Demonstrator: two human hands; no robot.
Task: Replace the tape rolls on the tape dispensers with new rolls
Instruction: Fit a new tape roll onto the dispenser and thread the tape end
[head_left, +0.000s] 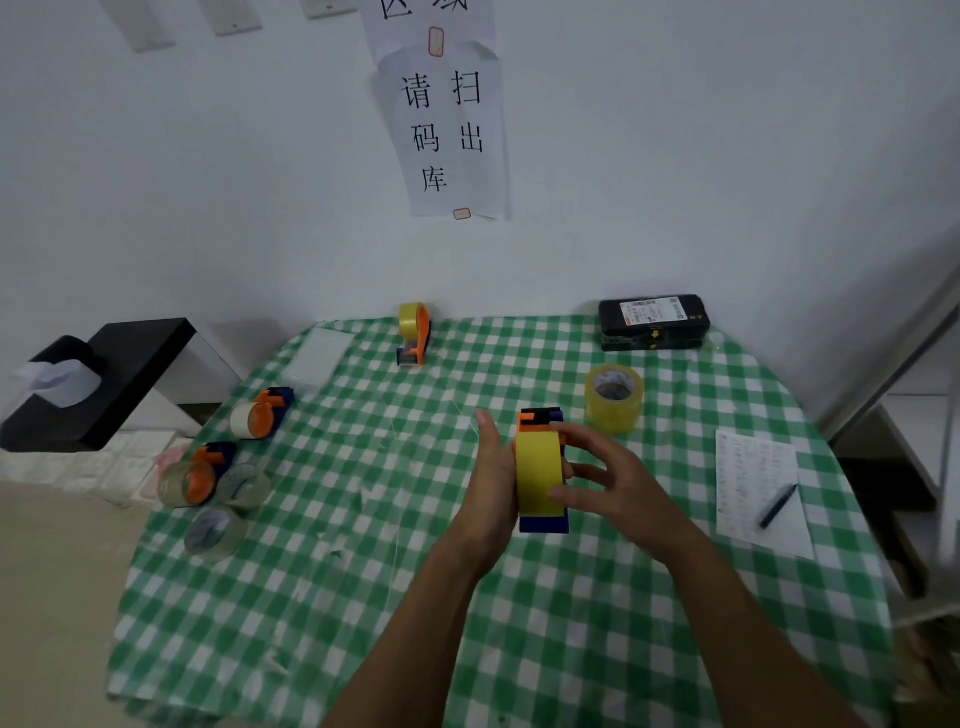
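A blue and orange tape dispenser with a yellow tape roll on it is held above the middle of the table. My left hand lies flat against its left side, fingers straight. My right hand grips the roll from the right, fingers curled over its face. A loose yellowish roll stands behind it on the right. Another dispenser with a yellow roll stands at the far edge. Two more dispensers lie at the left edge beside two clear rolls.
The table has a green checked cloth. A sheet of paper with a pen lies at the right. A black parcel sits at the far right corner. A black tissue box stands left of the table.
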